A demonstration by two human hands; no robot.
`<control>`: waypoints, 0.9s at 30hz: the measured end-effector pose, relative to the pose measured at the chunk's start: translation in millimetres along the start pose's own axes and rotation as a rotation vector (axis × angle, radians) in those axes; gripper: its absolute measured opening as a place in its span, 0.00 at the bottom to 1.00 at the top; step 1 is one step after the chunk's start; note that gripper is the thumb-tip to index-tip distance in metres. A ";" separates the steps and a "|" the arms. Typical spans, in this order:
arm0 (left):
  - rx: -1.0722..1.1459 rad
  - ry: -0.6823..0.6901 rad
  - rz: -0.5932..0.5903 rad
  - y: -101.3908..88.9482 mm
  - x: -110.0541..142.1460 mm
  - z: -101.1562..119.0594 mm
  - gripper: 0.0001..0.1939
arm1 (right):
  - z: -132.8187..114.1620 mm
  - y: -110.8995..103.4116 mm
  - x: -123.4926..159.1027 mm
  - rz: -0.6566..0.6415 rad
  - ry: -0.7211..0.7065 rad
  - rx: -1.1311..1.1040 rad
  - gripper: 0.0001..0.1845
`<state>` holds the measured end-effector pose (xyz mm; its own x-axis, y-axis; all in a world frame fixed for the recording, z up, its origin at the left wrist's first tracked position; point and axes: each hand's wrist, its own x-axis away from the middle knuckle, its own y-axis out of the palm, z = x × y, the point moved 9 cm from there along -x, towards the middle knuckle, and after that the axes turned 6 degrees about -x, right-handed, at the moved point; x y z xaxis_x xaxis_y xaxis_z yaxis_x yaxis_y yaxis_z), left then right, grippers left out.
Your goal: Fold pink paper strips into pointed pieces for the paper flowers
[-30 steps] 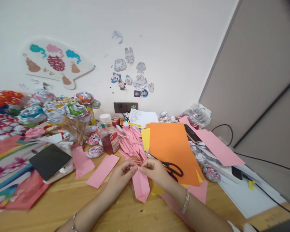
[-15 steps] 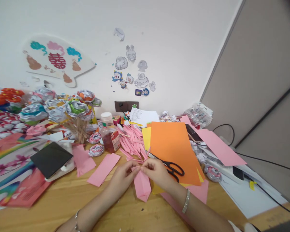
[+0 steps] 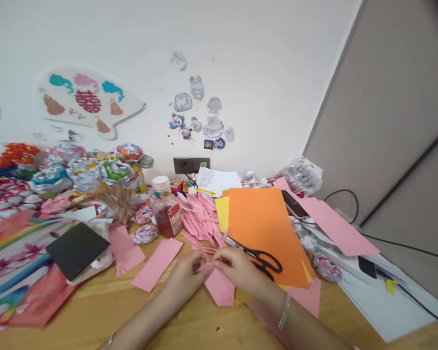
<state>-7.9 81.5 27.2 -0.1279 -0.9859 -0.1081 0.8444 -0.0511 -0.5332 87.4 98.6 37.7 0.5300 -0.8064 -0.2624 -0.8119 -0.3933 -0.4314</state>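
Observation:
A folded piece of pink paper (image 3: 221,288) is pinched at its far end between my two hands, its pointed near end slanting down toward me. My left hand (image 3: 190,270) grips the paper from the left, thumb and fingers pressed together. From the right, my right hand (image 3: 236,267) pinches the same end, close against the left fingertips. The fingers cover the paper's upper edge. Just beyond lies a heap of folded pink paper strips (image 3: 200,216). Black-handled scissors (image 3: 264,260) rest on orange sheets (image 3: 259,218) beside my right hand.
A flat pink rectangle (image 3: 156,265) lies left of my hands, near a bottle of red liquid (image 3: 167,214). Paper flowers on sticks (image 3: 115,172) stand behind a dark tablet-like device (image 3: 78,253). White sheets (image 3: 383,306) and cables are at the right.
The pink paper has turned slightly, its near end swinging right, while both hands keep pinching its far end. The whole view has shifted a little downward in the picture.

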 end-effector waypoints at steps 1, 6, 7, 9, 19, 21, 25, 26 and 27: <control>-0.024 0.008 -0.001 0.8 -0.5 0.4 0.07 | -4.0 -2.1 0.3 0.013 -0.030 0.067 0.05; 0.207 -0.104 0.055 -1.2 -3.2 -10.1 0.11 | -36.5 -21.0 13.8 0.247 -0.242 0.386 0.08; 0.337 -0.162 0.063 -1.0 -2.6 -14.7 0.12 | -40.1 -18.2 16.9 0.251 -0.267 0.433 0.10; 0.587 -0.256 0.058 1.6 -0.2 -20.5 0.12 | -41.0 0.1 19.8 0.135 -0.301 0.501 0.11; 0.718 -0.301 -0.108 14.3 5.6 -18.2 0.14 | -39.9 -13.0 14.9 0.196 -0.418 0.321 0.14; 0.712 -0.290 -0.130 18.2 4.7 -18.2 0.16 | -36.5 -17.8 13.5 0.162 -0.399 0.223 0.13; 0.643 -0.277 -0.075 16.1 0.3 -25.2 0.17 | -27.7 -18.4 10.9 0.101 -0.317 0.116 0.08; 0.624 -0.268 -0.058 14.5 -0.8 -26.7 0.18 | -26.8 -18.6 10.7 0.099 -0.303 0.097 0.07; 0.608 -0.259 -0.044 13.1 -1.8 -27.7 0.18 | -26.4 -18.9 10.6 0.102 -0.292 0.079 0.06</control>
<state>-11.0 87.0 -2.8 -0.1040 -0.9834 0.1490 0.9942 -0.0985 0.0439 101.9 85.9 65.8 0.5037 -0.6749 -0.5392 -0.8492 -0.2723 -0.4525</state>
